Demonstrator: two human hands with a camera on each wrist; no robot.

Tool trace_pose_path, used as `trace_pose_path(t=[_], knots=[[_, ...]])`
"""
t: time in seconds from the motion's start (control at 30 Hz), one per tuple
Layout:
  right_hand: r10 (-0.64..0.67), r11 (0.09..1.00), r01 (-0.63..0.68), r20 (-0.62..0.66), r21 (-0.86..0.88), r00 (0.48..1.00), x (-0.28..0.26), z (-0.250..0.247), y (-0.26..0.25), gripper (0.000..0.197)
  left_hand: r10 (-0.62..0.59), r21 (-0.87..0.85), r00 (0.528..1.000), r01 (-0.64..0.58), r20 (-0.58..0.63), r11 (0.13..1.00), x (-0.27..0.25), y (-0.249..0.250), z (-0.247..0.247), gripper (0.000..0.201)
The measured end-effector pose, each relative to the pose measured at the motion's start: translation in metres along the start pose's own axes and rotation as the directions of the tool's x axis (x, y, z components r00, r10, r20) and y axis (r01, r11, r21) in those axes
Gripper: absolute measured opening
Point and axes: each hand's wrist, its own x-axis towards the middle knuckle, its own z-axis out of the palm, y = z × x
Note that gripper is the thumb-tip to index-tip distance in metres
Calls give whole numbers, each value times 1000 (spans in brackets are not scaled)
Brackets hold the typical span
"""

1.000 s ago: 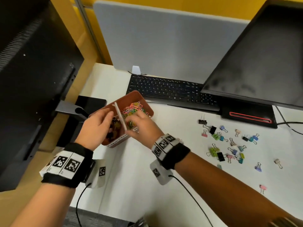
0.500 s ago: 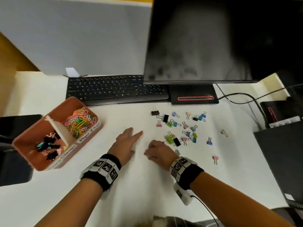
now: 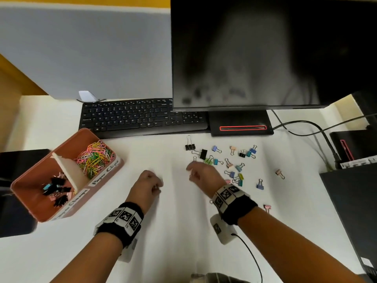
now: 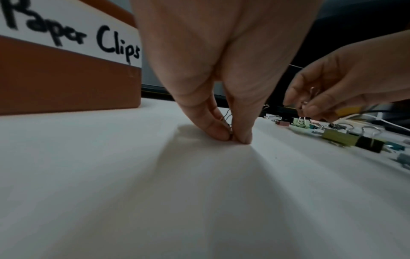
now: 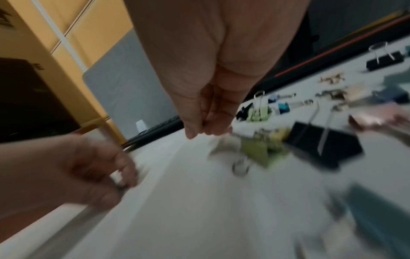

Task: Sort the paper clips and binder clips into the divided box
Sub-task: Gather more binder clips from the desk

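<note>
A pink divided box [image 3: 67, 139] stands at the left; coloured paper clips [image 3: 93, 158] fill its far compartment and binder clips [image 3: 57, 190] lie in the near one. Loose binder clips [image 3: 230, 162] are scattered on the white desk in front of the monitor. My left hand [image 3: 157, 185] is on the bare desk right of the box, and its thumb and finger pinch a small wire clip [image 4: 229, 122] against the surface. My right hand [image 3: 190, 173] hovers at the left edge of the scatter with curled fingers; a binder clip's wire handle [image 4: 311, 91] shows between them.
A black keyboard [image 3: 142, 117] and the monitor's base [image 3: 242, 123] lie behind the clips, under the dark monitor [image 3: 265, 52]. Cables [image 3: 306, 129] and dark equipment [image 3: 350, 211] crowd the right edge. A black object [image 3: 18, 160] sits left of the box.
Both hands left the box and moved right onto the desk. The left hand, flat half a second ago, now pinches a clip; the right hand shifted toward the scattered clips.
</note>
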Motion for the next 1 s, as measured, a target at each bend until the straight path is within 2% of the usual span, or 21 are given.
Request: trace_pose_path(t=[0.07,0.2,0.33,0.5,0.63,0.8,0.9,1.0], knots=[[25,999,-27,-58,-39,998,20,-14,1,16,-43,-53,999,41,-25,998,1,0,0,29],[63,976,-57,21,-209,998,41,-17,2,13,-110,-121,991,101,-74,988,1,2,1,32],[35,944,-19,44,-330,998,42,-7,1,15,-166,-188,982,148,-85,971,1,5,-2,34],[31,911,-14,33,-413,999,31,3,0,26,-187,-189,979,168,-86,967,0,0,-10,32],[18,943,2,56,-332,998,23,13,2,36,-182,-165,982,173,-41,971,-3,-7,-14,31],[18,971,15,137,-238,990,21,13,2,33,-161,-158,987,157,-16,975,-4,-9,-13,38],[-9,981,30,110,-190,994,16,13,1,31,-141,-225,990,137,1,965,-7,-10,-15,37],[-45,990,53,60,-132,997,12,14,-1,24,-140,-196,990,135,-10,971,-9,-12,-18,38]])
